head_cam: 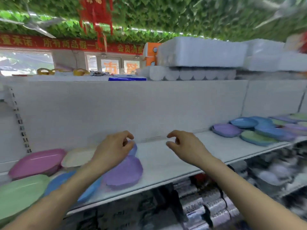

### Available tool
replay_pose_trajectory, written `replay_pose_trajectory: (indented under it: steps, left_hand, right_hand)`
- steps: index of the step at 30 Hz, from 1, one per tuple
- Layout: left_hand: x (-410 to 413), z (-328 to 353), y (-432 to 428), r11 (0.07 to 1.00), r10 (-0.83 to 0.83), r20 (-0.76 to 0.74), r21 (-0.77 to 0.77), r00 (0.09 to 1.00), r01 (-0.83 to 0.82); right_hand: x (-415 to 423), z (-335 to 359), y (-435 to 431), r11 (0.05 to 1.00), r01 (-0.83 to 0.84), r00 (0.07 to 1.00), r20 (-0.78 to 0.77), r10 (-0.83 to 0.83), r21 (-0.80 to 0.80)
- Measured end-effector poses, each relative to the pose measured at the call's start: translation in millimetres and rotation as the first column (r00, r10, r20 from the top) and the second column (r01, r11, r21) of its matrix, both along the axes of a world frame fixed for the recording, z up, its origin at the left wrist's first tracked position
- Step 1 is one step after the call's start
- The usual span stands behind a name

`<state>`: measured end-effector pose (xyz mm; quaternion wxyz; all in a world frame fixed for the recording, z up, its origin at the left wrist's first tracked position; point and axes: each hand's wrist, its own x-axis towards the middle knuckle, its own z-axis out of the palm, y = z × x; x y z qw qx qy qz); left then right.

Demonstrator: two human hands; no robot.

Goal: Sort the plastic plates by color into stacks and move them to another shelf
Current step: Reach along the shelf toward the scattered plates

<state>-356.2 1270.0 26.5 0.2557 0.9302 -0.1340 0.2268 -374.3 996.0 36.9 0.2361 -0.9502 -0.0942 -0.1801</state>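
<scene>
A: The left hand (114, 146) is seen over the left end of the white shelf (166, 160). The fingers are curled in, with the tips right at the rim of a bluish plate (134, 149).

B: Is that plate gripped?

A: It cannot be told. The frame is blurred there. The fingertips are at its edge, and no more can be said.

B: And the right hand (184, 145)?

A: It is held above bare shelf, apart from every plate. The fingers are loosely curled, a narrow gap is left between thumb and forefinger, and nothing is held.

B: The plates at the left end, then.

A: A purple plate (124, 173) is laid at the front edge, just below the left hand, with the bluish plate just behind it. To the left, a blue plate (56, 181) is partly hidden by the left forearm. A green plate (20, 191) is set at the front corner. Behind them a pink plate (36, 161) and a cream plate (78, 157) are placed side by side near the back panel.

B: Stacks or singles?

A: That cannot be made out through the blur.

B: Far right?

A: A mixed pile (259, 130) of purple, blue and green plates is heaped at the same level, overlapping, well apart from both hands.

B: Elsewhere?

A: White packs (199, 53) are stacked on top, a red banner (66, 44) is hung behind, and packaged goods (207, 205) are shelved below.
</scene>
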Motion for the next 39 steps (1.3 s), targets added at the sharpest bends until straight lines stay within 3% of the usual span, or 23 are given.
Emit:
replay_pose_trajectory:
  steps: [9, 16, 29, 39]
  left_hand:
    - [20, -19, -223, 0.967, -0.251, -0.108, 0.026, 0.962, 0.255]
    - [61, -22, -334, 0.938, -0.321, -0.156, 0.083, 0.934, 0.336]
    - [214, -20, -432, 0.956, -0.266, -0.191, 0.075, 0.945, 0.284]
    - [266, -40, -440, 0.989, -0.124, -0.261, 0.041, 0.957, 0.14]
  right_hand:
    - [-49, -20, -215, 0.975, 0.22, 0.975, -0.029, -0.219, 0.031]
    - [-38, -40, -322, 0.941, 0.316, 0.949, -0.062, -0.31, 0.124]
    - [95, -17, -453, 0.942, 0.329, 0.944, -0.004, -0.329, 0.067]
    - [193, -13, -506, 0.961, 0.262, 0.964, 0.018, -0.264, 0.085]
